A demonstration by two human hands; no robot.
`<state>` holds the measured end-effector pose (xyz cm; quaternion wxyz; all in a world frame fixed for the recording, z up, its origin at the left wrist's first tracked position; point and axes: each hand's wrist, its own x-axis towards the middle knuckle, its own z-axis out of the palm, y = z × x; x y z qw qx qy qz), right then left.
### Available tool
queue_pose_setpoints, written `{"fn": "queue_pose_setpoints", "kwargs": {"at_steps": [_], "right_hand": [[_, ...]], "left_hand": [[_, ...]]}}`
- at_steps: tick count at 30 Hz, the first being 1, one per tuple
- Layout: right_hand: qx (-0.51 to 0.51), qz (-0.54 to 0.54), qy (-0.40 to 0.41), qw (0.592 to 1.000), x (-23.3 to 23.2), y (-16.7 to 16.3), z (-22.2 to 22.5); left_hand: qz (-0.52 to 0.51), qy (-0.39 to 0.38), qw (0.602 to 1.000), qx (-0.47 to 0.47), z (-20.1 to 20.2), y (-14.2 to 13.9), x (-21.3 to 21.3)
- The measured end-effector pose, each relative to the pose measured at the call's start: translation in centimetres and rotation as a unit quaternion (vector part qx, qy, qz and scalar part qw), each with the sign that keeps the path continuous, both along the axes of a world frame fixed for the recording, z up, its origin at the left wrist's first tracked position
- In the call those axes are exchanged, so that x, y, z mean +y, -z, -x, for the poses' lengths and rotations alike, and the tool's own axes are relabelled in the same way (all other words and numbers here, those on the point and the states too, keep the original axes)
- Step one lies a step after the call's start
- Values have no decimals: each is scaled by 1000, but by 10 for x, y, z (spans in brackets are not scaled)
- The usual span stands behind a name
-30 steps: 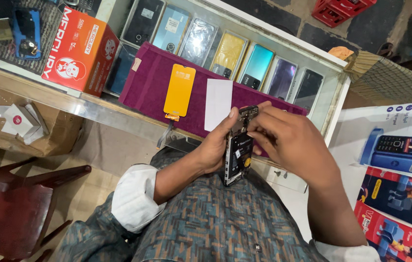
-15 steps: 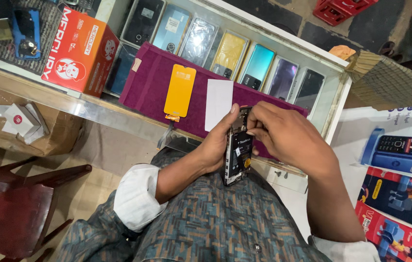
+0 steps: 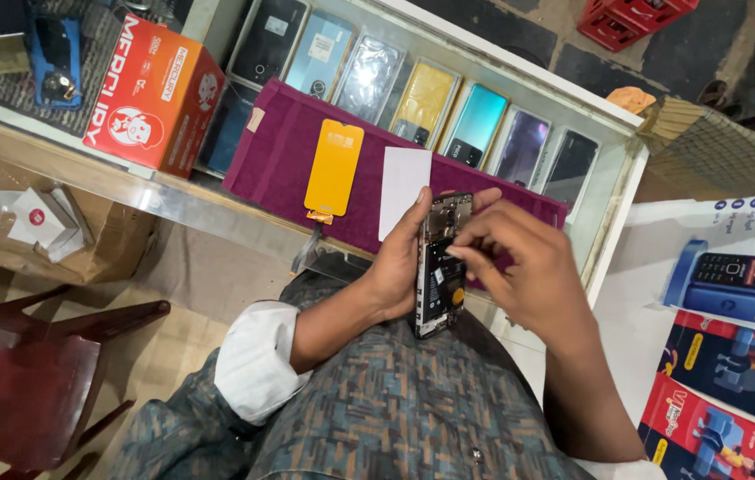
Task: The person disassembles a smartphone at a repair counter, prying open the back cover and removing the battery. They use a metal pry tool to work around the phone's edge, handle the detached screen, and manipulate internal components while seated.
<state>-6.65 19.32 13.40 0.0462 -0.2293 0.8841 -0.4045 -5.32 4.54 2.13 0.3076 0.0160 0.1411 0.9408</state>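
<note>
My left hand grips an opened mobile phone upright by its edge, back cover off, circuit board and black battery showing. My right hand rests over the phone from the right, its fingertips pinched on the upper part of the exposed inside. Whatever the fingertips hold is too small to make out. Both hands hover above my lap, just in front of a purple cloth on the glass counter.
A yellow screen protector and a white card lie on the cloth. Several phones lie under the glass. A red box stands at left, a dark red chair lower left, phone posters at right.
My right hand has slid slightly down and right across the phone's open back, uncovering its top part. The left hand keeps the phone in nearly the same place.
</note>
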Motion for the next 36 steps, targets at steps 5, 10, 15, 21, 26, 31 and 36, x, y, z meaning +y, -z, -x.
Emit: {"fn": "queue_pose_setpoints", "kwargs": {"at_steps": [5, 10, 15, 21, 26, 31, 36], "right_hand": [[34, 2, -18, 999, -9, 2, -3], [46, 17, -23, 999, -12, 5, -2], [66, 24, -3, 997, -13, 11, -6], [22, -36, -33, 999, -9, 3, 3], [-29, -83, -85, 992, -8, -5, 17], [-13, -84, -87, 993, -10, -3, 17], [34, -7, -71, 997, -9, -1, 14]], "left_hand": [[-8, -5, 1000, 6, 1, -5, 1], [-3, -13, 1000, 12, 2, -12, 0], [35, -18, 999, 15, 1, -13, -1], [39, -7, 999, 5, 2, -12, 3], [61, 7, 998, -6, 1, -7, 5], [75, 5, 997, -8, 2, -7, 4], [86, -16, 996, -8, 5, -13, 3]]}}
